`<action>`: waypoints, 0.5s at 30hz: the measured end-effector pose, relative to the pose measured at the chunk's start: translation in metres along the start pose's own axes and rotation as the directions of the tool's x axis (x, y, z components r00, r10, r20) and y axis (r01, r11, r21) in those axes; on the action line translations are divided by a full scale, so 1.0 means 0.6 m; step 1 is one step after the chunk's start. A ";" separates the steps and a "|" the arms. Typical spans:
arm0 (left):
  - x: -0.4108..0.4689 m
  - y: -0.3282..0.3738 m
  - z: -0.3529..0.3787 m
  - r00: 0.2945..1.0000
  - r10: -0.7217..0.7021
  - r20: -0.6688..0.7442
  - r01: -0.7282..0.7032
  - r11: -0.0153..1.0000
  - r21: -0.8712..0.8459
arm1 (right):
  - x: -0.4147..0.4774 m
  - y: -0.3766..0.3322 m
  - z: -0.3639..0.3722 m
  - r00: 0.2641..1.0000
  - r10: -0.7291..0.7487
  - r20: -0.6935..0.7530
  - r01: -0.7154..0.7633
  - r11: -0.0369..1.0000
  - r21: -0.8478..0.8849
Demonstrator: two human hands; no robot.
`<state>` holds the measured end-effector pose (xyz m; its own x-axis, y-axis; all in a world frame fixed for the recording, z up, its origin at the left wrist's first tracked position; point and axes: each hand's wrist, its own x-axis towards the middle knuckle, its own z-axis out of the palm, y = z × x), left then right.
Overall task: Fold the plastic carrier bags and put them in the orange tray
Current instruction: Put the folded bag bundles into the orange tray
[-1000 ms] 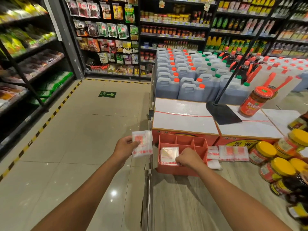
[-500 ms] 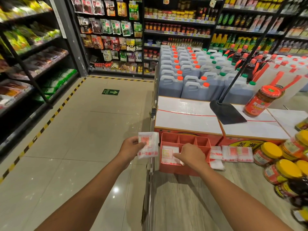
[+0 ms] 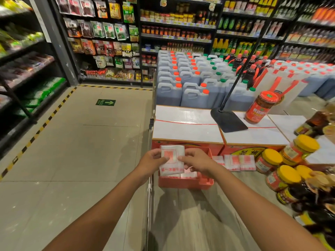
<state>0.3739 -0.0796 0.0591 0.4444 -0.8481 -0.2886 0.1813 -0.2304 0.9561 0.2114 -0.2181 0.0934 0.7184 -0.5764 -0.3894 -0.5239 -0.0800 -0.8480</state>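
A folded white carrier bag with red print (image 3: 171,160) is held just above the orange tray (image 3: 184,183), which stands on the wooden counter near its left edge. My left hand (image 3: 151,161) pinches the bag's left side and my right hand (image 3: 196,163) pinches its right side. Under the held bag, another folded bag (image 3: 188,174) lies inside the tray. Several more folded bags (image 3: 235,162) lie flat on the counter to the right of the tray.
Two white-topped red cartons (image 3: 186,127) stand right behind the tray, with a black stand base (image 3: 228,122) and a red-lidded jar (image 3: 261,109) on them. Yellow-lidded jars (image 3: 282,169) crowd the counter's right side. Left of the counter edge (image 3: 149,196) is tiled floor.
My left hand has brought its folded bag rightward over the tray. My right hand has left the bag lying in the tray and now holds the other side of the raised bag.
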 end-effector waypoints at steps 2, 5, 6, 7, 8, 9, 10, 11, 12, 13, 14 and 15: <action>0.006 -0.007 0.008 0.998 0.048 -0.043 -0.042 0.988 0.146 | 0.003 0.008 -0.017 0.997 0.032 -0.068 -0.035 0.999 -0.037; 0.011 -0.031 0.004 0.974 0.222 -0.038 -0.154 0.779 0.608 | 0.009 0.025 -0.043 0.974 0.099 -0.202 -0.127 0.984 -0.126; 0.011 -0.038 0.001 0.958 0.284 0.030 -0.212 0.640 0.739 | 0.012 0.034 -0.049 0.963 0.121 -0.239 -0.164 0.972 -0.167; 0.010 -0.045 -0.003 0.944 0.309 0.119 -0.266 0.494 0.828 | 0.016 0.042 -0.054 0.955 0.139 -0.263 -0.199 0.956 -0.216; 0.008 -0.049 -0.004 0.933 0.295 0.205 -0.308 0.363 0.879 | 0.018 0.050 -0.055 0.950 0.148 -0.275 -0.224 0.936 -0.271; 0.005 -0.054 -0.004 0.929 0.251 0.271 -0.334 0.259 0.906 | 0.021 0.057 -0.054 0.948 0.146 -0.282 -0.236 0.918 -0.319; 0.002 -0.058 -0.002 0.928 0.197 0.318 -0.353 0.180 0.918 | 0.023 0.063 -0.050 0.947 0.141 -0.288 -0.242 0.905 -0.351; -0.002 -0.062 0.000 0.928 0.145 0.344 -0.362 0.125 0.924 | 0.024 0.066 -0.044 0.945 0.139 -0.295 -0.248 0.894 -0.373; -0.005 -0.065 0.002 0.927 0.108 0.358 -0.368 0.086 0.926 | 0.025 0.069 -0.037 0.943 0.136 -0.304 -0.254 0.883 -0.395; -0.008 -0.067 0.003 0.927 0.087 0.364 -0.370 0.058 0.927 | 0.027 0.072 -0.030 0.941 0.131 -0.312 -0.260 0.870 -0.418; -0.010 -0.069 0.004 0.928 0.078 0.365 -0.369 0.039 0.929 | 0.029 0.074 -0.024 0.940 0.118 -0.319 -0.260 0.856 -0.448; -0.012 -0.069 0.005 0.928 0.078 0.365 -0.368 0.024 0.930 | 0.032 0.077 -0.019 0.942 0.101 -0.321 -0.257 0.833 -0.490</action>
<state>0.3608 -0.0655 0.0214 0.1059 -0.9790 -0.1741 -0.9747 -0.1369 0.1765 0.1957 -0.2425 0.0507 0.4763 -0.8122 -0.3369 -0.8451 -0.3171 -0.4304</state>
